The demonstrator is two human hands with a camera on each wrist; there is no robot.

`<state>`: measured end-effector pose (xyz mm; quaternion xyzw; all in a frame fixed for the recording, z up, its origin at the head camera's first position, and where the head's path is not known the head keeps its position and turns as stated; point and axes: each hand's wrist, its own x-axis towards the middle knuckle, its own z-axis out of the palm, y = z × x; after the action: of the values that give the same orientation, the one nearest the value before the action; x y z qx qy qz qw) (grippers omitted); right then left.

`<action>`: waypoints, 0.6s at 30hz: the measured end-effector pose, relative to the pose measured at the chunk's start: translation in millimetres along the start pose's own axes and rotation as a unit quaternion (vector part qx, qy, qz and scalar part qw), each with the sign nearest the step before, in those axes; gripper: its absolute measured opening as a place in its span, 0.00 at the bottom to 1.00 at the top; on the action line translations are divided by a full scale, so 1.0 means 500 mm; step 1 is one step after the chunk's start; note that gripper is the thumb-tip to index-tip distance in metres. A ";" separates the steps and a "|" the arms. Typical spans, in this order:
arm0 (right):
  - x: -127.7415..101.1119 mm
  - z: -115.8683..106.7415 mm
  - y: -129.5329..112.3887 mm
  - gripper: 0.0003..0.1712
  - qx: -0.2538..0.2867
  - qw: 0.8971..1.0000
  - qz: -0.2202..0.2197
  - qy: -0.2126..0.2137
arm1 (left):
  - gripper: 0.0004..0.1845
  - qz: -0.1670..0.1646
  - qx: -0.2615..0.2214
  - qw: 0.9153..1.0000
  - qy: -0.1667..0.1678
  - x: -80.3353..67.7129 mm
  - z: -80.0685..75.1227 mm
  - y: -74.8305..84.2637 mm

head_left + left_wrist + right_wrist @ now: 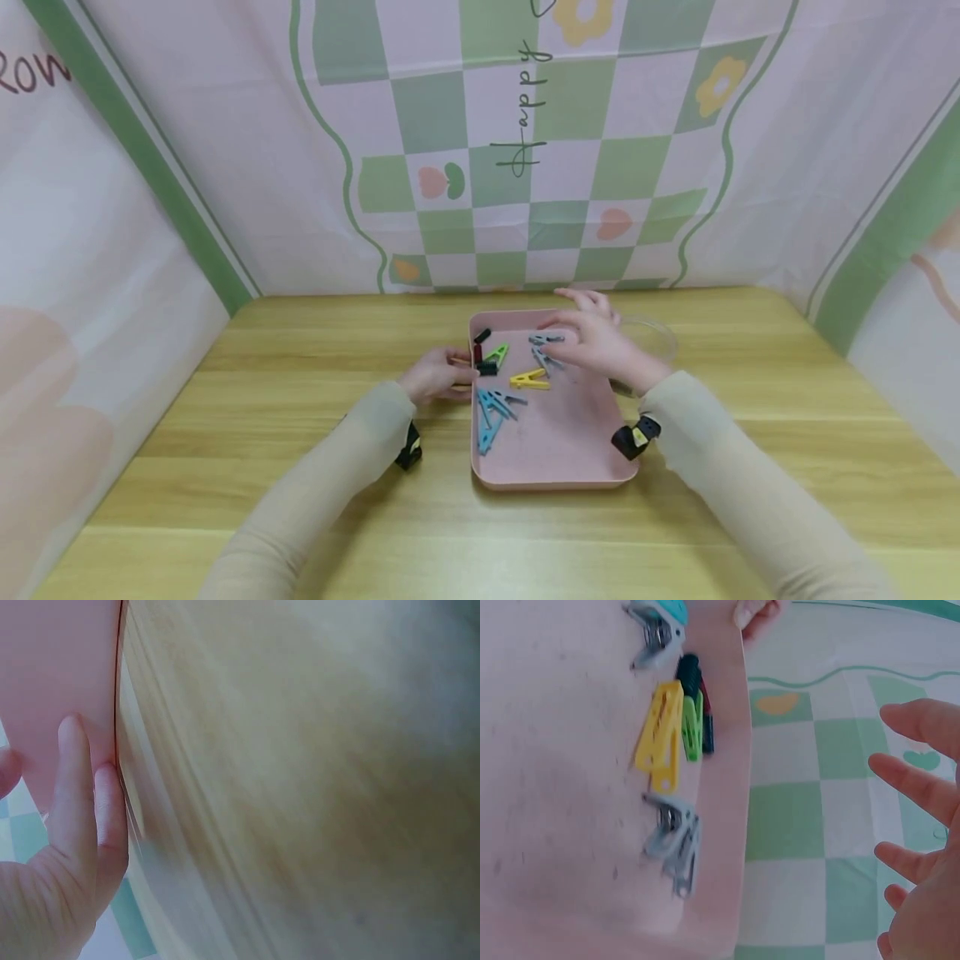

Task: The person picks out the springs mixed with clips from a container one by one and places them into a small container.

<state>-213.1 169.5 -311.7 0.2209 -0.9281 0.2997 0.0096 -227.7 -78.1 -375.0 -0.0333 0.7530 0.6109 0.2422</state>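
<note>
Resting against the left wall of the pink tray (570, 450), the left hand (437, 379) lay on the wooden table (300, 467) with its fingers (82, 802) straight and pressed flat to the tray's outer side, gripping nothing. The right hand (600, 342) hovered over the far end of the tray, fingers (915, 780) spread and relaxed, also holding nothing; from the head view it looked just above the grey clothespins (543, 350), though whether it touched them could not be told.

Inside the tray, the pegs lay scattered toward the left and far side. A yellow clothespin (529, 380) sat near the middle, with a green clothespin (497, 354) just beyond it and dark pegs (483, 350) in black and deep red bunched against the left wall. Blue clothespins (491, 412) lay nearer the person, along that same wall. The right wrist view showed the yellow and green ones side by side and the grey pair close to the tray's rim.

A clear plastic bowl (656, 333) stood on the table just right of the tray, partly hidden behind the right hand. A checked green-and-pink cloth backdrop (525, 167) hung behind the table and down both sides.
</note>
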 end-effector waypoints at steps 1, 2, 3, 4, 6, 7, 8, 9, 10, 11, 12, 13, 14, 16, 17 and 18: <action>0.002 0.006 -0.001 0.18 0.003 1.000 0.001 0.000 | 0.25 0.000 -0.001 1.000 0.000 0.000 0.000 0.000; 0.005 0.011 -0.004 0.18 0.004 1.000 0.001 -0.002 | 0.25 -0.001 -0.001 1.000 0.000 0.001 0.000 -0.001; 0.007 0.017 -0.005 0.18 0.006 1.000 0.004 -0.002 | 0.25 -0.002 -0.002 1.000 0.000 0.001 -0.001 -0.001; 0.009 0.024 -0.008 0.17 0.009 1.000 0.004 -0.005 | 0.25 -0.001 -0.002 1.000 0.000 0.002 -0.001 -0.001; 0.013 0.036 -0.011 0.17 0.011 1.000 0.004 -0.009 | 0.25 0.000 0.000 1.000 0.000 0.002 -0.001 -0.002; 0.016 0.043 -0.013 0.16 0.014 1.000 0.005 -0.011 | 0.24 -0.001 0.000 1.000 0.001 0.003 -0.001 -0.002; 0.018 0.049 -0.015 0.16 0.017 1.000 0.004 -0.013 | 0.24 -0.001 0.001 1.000 0.001 0.003 -0.001 -0.002; 0.020 0.055 -0.016 0.16 0.021 1.000 0.005 -0.015 | 0.24 -0.002 0.001 1.000 0.002 0.003 -0.002 -0.002; 0.023 0.061 -0.017 0.16 0.024 1.000 0.004 -0.017 | 0.24 -0.001 0.001 1.000 0.002 0.003 -0.001 -0.002; 0.025 0.067 -0.016 0.16 0.025 0.999 0.005 -0.018 | 0.24 -0.002 0.000 1.000 0.002 0.003 -0.002 -0.002; 0.027 0.072 -0.016 0.16 0.028 0.999 0.007 -0.020 | 0.24 -0.003 -0.001 1.000 0.001 0.003 -0.002 -0.002; 0.029 0.078 -0.015 0.17 0.032 0.999 0.009 -0.021 | 0.24 -0.003 -0.003 1.000 0.001 0.003 -0.002 -0.002; 0.030 0.083 -0.013 0.17 0.035 0.999 0.012 -0.021 | 0.24 -0.003 -0.004 1.000 0.000 0.003 -0.002 -0.002; 0.033 0.093 -0.008 0.16 0.043 0.999 0.018 -0.024 | 0.25 -0.001 -0.003 1.000 -0.001 0.002 -0.002 -0.003; 0.035 0.098 -0.005 0.16 0.047 0.998 0.021 -0.024 | 0.25 -0.001 -0.003 1.000 -0.001 0.002 -0.003 -0.003; 0.036 0.102 -0.003 0.16 0.051 0.998 0.025 -0.024 | 0.25 0.001 -0.001 1.000 -0.001 0.002 -0.003 -0.003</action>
<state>-222.9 132.7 -349.8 0.2052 -0.9167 0.3416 -0.0311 -228.3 -79.6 -376.5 -0.0323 0.7519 0.6121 0.2429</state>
